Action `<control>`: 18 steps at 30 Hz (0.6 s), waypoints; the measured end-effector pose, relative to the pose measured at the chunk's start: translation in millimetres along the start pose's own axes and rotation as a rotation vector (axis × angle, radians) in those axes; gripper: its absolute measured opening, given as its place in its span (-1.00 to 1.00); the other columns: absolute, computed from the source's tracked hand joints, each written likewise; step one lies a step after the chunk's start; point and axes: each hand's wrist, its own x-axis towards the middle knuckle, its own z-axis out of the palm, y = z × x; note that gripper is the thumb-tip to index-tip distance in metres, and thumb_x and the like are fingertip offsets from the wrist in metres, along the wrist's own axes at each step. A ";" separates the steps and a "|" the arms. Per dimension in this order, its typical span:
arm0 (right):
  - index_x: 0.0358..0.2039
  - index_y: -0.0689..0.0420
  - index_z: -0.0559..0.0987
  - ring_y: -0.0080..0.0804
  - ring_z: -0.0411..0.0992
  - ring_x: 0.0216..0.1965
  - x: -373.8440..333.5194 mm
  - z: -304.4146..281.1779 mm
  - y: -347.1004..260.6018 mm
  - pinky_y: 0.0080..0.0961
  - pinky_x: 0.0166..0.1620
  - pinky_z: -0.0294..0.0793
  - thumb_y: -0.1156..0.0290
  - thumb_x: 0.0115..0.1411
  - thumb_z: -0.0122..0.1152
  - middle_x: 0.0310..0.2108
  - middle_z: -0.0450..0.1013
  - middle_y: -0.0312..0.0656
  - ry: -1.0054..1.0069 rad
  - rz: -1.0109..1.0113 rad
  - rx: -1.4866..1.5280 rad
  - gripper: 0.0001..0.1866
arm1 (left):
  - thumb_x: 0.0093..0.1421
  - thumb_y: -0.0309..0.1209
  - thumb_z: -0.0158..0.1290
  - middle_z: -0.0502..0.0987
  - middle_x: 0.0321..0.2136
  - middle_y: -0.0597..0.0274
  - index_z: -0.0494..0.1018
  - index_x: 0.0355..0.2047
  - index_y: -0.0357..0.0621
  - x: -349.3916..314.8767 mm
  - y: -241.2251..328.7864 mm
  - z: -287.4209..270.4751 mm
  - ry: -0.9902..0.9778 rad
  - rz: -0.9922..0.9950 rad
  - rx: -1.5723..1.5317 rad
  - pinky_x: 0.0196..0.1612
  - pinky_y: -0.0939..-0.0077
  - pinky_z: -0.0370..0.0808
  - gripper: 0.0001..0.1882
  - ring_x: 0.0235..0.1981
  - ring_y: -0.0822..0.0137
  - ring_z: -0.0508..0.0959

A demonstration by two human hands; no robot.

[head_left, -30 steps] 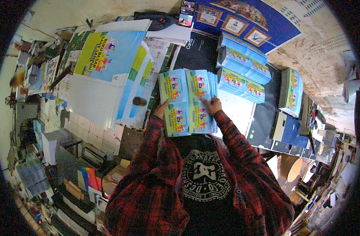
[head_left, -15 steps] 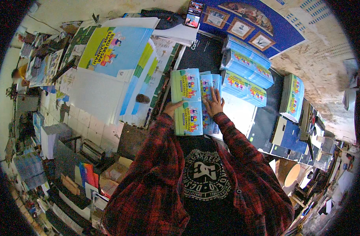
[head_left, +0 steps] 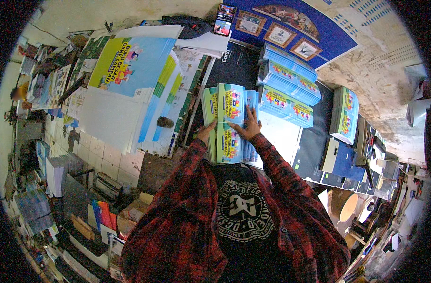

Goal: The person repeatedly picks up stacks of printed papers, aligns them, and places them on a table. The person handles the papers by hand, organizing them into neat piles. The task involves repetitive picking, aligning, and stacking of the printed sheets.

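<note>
Two-up printed booklet sheets [head_left: 231, 104], yellow-green and light blue with cartoon figures, lie in front of me. The upper one overlaps a left pile of the same sheets [head_left: 210, 106] and the light blue edges of a right pile [head_left: 252, 99]. My right hand [head_left: 250, 127] rests on the right side with fingers spread, its thumb reaching onto the upper sheet. At the left pile's outer edge, my left hand [head_left: 206, 133] touches the sheets with fingers stretched toward the upper sheet; part of it is hard to make out.
Stacks of matching booklets [head_left: 286, 101] stand right of my hands, with another stack [head_left: 345, 113] farther right. Large printed sheets [head_left: 130, 66] lie at left, a dark lump [head_left: 165, 122] on them. A phone [head_left: 223, 20] stands at the back. Framed pictures [head_left: 280, 34] show on the blue wall poster.
The upper sheet now lies farther right over the left pile, whose left strip shows. My right hand has shifted slightly left and down, its thumb spread out. The whole view has moved slightly.
</note>
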 end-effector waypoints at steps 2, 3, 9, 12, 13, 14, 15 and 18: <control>-0.05 0.31 0.47 -0.12 -0.27 0.35 -6.7 -3.5 10.4 0.35 0.16 -0.21 -0.37 -0.22 0.24 0.34 -0.15 -0.21 0.066 0.043 0.086 -0.02 | 0.12 -0.02 0.11 0.51 -0.15 0.23 0.38 0.03 -0.11 -17.5 24.6 20.0 0.000 -0.059 0.039 -0.20 0.45 0.49 -0.43 -0.22 0.38 0.52; 0.00 0.23 0.44 -0.11 -0.24 0.35 -4.8 -4.1 10.1 0.34 0.16 -0.19 -0.33 -0.19 0.25 0.32 -0.10 -0.17 0.054 0.020 0.052 -0.06 | 0.13 -0.02 0.10 0.50 -0.14 0.23 0.37 0.03 -0.11 -24.6 26.4 13.9 0.046 -0.015 0.049 -0.20 0.45 0.48 -0.43 -0.21 0.38 0.52; 0.14 0.02 0.34 -0.10 -0.19 0.35 5.2 10.3 7.8 0.33 0.15 -0.16 -0.11 -0.08 0.30 0.31 -0.04 -0.12 0.117 -0.029 -0.080 -0.19 | 0.14 -0.10 0.10 0.45 -0.06 0.25 0.30 0.12 -0.11 -7.7 9.1 -98.2 0.069 0.069 -0.137 -0.10 0.41 0.44 -0.41 -0.15 0.35 0.49; 0.11 -0.03 0.37 -0.13 -0.23 0.36 -1.3 20.8 8.0 0.32 0.17 -0.21 0.02 0.00 0.26 0.33 -0.09 -0.16 0.240 -0.055 -0.233 -0.34 | 0.15 -0.10 0.10 0.46 -0.07 0.27 0.30 0.11 -0.12 -11.4 9.8 -122.3 0.200 0.184 0.315 -0.09 0.42 0.43 -0.41 -0.13 0.38 0.47; 0.12 -0.06 0.36 -0.16 -0.24 0.36 -5.2 26.4 10.1 0.32 0.17 -0.23 0.06 0.02 0.23 0.34 -0.11 -0.17 0.319 -0.103 -0.331 -0.37 | 0.16 -0.09 0.08 0.46 -0.07 0.27 0.30 0.11 -0.11 -14.5 13.8 -112.0 0.118 0.124 0.130 -0.11 0.42 0.44 -0.42 -0.14 0.38 0.48; 0.13 -0.08 0.35 -0.18 -0.26 0.36 -10.4 26.0 0.4 0.31 0.18 -0.25 0.09 0.05 0.20 0.34 -0.13 -0.18 0.395 -0.169 -0.427 -0.39 | 0.16 -0.08 0.07 0.47 -0.08 0.27 0.30 0.12 -0.10 -19.9 14.5 -112.7 0.062 0.065 -0.056 -0.13 0.43 0.45 -0.42 -0.14 0.39 0.49; 0.20 -0.15 0.26 -0.25 -0.29 0.37 -17.5 23.7 -7.7 0.27 0.21 -0.32 0.21 0.10 0.13 0.35 -0.15 -0.23 0.264 -0.270 -0.484 -0.39 | 0.17 -0.08 0.06 0.47 -0.08 0.27 0.30 0.11 -0.10 -19.2 18.8 -112.3 0.059 0.059 -0.059 -0.14 0.43 0.46 -0.43 -0.15 0.39 0.49; 0.26 -0.19 0.14 -0.31 -0.29 0.37 -16.4 39.4 25.5 0.21 0.24 -0.33 0.22 0.10 0.10 0.35 -0.15 -0.27 0.023 -0.392 -0.706 -0.31 | 0.18 -0.10 0.05 0.48 -0.10 0.26 0.33 0.08 -0.10 -33.3 34.6 -82.9 0.096 0.014 -0.068 -0.16 0.42 0.49 -0.47 -0.15 0.40 0.50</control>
